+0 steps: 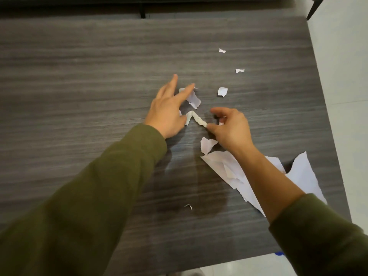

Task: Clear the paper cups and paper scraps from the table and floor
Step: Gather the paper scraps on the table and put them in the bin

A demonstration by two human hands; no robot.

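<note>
We look down on a dark grey wood-grain table point(79, 76) strewn with white paper. The person's left hand point(169, 110), in an olive-green sleeve point(99, 186), lies wide, its fingers straight and spread. Its forefinger rests across a torn white paper scrap point(194, 100) near the table's middle. Its thumb lies just beside one end of a twisted white paper strip point(196, 117), which is bent like an upturned V; we cannot tell whether thumb and strip touch. The right hand point(231, 128) holds the other end of that strip, pinched between the thumb and curled fingers. A small white bit also shows at those fingers, too small for us to make out.

Beyond the hands we see more paper, each piece apart from the others: a curled rounded scrap point(222, 91) nearest, a narrow scrap point(239, 70) farther off, and a tiny far scrap point(222, 50) farthest. Just below the right hand lies a pointed white scrap point(207, 145). Under the right forearm a heap of large torn white sheets point(223, 168) overlaps and reaches the table's right edge. A thin curled sliver of paper point(188, 206) lies alone nearer to us, between the two arms. To the right of the table we see pale floor point(342, 76), and a small blue thing point(279, 253) peeks out at the table's near corner.
</note>
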